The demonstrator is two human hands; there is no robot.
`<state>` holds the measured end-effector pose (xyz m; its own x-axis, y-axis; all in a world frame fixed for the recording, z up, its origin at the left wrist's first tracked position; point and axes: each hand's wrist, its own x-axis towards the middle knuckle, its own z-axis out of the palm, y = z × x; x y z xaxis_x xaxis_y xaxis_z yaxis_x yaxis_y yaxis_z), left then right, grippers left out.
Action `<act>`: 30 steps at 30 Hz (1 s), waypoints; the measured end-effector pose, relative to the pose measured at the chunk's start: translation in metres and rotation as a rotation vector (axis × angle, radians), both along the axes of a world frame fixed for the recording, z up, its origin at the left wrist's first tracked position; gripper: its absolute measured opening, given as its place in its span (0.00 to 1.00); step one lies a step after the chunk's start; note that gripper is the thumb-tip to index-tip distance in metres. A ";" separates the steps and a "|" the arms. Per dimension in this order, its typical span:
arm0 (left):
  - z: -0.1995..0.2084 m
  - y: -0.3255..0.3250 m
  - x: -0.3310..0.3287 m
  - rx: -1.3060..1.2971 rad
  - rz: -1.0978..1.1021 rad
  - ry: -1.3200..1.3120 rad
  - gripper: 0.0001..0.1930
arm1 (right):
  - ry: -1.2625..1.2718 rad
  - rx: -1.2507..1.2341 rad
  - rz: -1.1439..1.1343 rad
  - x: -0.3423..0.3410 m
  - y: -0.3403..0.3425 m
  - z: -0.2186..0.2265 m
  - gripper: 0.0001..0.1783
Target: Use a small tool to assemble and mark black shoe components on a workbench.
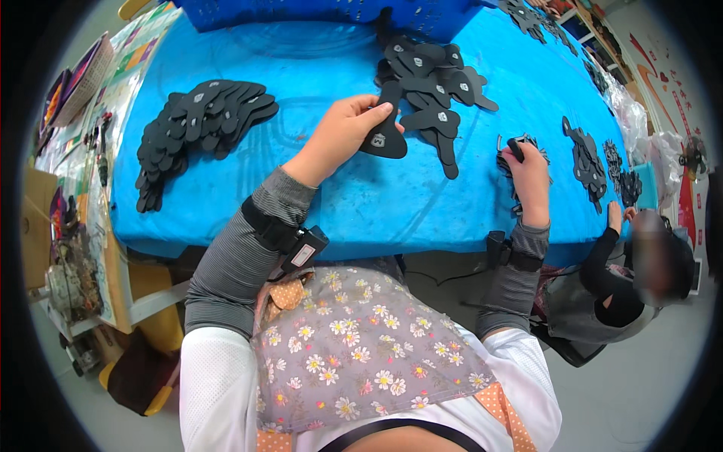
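Note:
My left hand (343, 132) is closed on a flat black piece (385, 142), narrow at the top and broad at the lower end, with a small pale mark. Thumb on top, it holds the piece over the blue-covered table (316, 203). To the right, my right hand (531, 181) pinches a small black strip (516, 151) beside a little heap of dark strips (541, 145), partly hidden by the hand. Beyond my left hand is a loose pile of similar black pieces (422, 68). At the left, more of them lie overlapped in a curved stack (203, 113).
A blue plastic basket (331, 13) stands at the far edge. A co-worker (625, 271) sits at the right, hands at the table near further black piles (586, 162). A wicker basket (84, 79) is at the far left. Clear plastic bags (629, 102) lie along the right side.

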<state>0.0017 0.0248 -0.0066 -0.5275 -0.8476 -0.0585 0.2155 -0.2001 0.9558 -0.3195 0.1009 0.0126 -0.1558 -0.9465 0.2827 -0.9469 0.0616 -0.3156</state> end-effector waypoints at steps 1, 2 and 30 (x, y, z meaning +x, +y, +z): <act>-0.002 -0.001 0.001 -0.039 -0.007 0.002 0.12 | -0.020 -0.039 0.006 0.002 0.001 0.001 0.08; -0.002 0.000 0.001 -0.034 0.004 0.004 0.12 | -0.017 -0.034 0.017 0.003 0.001 0.001 0.08; 0.006 0.016 -0.001 -0.344 -0.162 -0.118 0.09 | -1.582 0.218 0.126 0.155 0.010 0.009 0.04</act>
